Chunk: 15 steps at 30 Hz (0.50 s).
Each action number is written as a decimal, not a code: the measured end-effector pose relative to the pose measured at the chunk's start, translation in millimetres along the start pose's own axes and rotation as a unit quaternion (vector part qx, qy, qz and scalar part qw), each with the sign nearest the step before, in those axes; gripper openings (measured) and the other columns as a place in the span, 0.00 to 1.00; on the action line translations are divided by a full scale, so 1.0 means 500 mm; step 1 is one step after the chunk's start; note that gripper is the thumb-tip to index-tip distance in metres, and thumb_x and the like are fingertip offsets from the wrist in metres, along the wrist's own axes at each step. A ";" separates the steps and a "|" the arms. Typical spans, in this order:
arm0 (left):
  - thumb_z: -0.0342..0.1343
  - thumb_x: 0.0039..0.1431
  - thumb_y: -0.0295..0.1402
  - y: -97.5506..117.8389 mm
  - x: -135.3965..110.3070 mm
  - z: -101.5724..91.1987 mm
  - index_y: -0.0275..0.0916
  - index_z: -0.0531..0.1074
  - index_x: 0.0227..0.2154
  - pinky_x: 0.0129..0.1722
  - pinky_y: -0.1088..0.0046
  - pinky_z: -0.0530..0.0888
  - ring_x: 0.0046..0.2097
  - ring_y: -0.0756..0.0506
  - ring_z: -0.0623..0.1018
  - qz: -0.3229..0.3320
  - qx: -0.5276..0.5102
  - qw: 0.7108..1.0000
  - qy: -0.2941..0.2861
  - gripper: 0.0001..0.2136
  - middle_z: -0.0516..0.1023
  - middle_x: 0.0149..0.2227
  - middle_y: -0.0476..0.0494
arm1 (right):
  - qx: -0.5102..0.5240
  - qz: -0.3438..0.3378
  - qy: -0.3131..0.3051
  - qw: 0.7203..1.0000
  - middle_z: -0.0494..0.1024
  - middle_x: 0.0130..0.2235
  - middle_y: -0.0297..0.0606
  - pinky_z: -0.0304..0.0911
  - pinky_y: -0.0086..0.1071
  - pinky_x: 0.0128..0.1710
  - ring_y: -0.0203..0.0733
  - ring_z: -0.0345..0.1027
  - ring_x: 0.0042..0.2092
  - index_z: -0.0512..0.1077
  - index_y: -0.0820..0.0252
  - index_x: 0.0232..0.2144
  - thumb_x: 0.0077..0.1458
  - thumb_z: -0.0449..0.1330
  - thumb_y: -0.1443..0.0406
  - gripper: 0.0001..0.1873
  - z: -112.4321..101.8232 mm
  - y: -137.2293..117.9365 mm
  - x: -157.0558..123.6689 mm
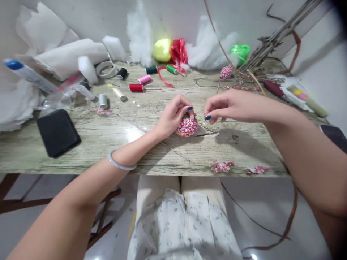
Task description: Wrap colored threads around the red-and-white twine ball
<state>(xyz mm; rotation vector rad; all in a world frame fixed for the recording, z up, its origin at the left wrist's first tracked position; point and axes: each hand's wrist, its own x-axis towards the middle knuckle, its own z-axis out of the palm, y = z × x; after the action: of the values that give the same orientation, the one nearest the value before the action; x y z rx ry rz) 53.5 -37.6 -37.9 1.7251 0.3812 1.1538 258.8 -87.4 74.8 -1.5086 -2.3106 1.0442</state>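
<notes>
A ball wound in red and white twine [187,126], with some yellow at its lower edge and a bit of green on top, rests on the wooden table. My left hand [176,115] is closed on the ball's upper side. To the right, my right hand [223,107] hovers apart from the ball, thumb and fingertips drawn together; whether a thin thread runs between them is too small to tell. A thin dry stem [173,150] lies below the left hand. Two clusters of pink and white bits, one of them nearer [221,166], sit by the front edge.
Several thread spools, including a red one [136,87], lie at the back left near a tape roll [106,69]. A black phone [58,132] is at the left. White stuffing [208,47], a second twine ball [226,72] and dry branches [273,36] occupy the back.
</notes>
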 end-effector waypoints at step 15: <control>0.56 0.64 0.44 -0.007 0.013 -0.022 0.42 0.64 0.33 0.32 0.71 0.78 0.28 0.48 0.81 0.012 0.043 0.999 0.014 0.12 0.72 0.20 0.54 | 0.067 -0.004 -0.014 0.998 0.81 0.27 0.29 0.59 0.32 0.30 0.37 0.72 0.29 0.75 0.53 0.28 0.53 0.59 0.69 0.06 0.053 0.081 0.015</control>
<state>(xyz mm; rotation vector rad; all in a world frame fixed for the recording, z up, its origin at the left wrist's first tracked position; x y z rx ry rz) 48.6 -25.5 -37.0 1.7946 0.4340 1.1959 271.5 -83.3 27.6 -1.4407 -2.2134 1.1995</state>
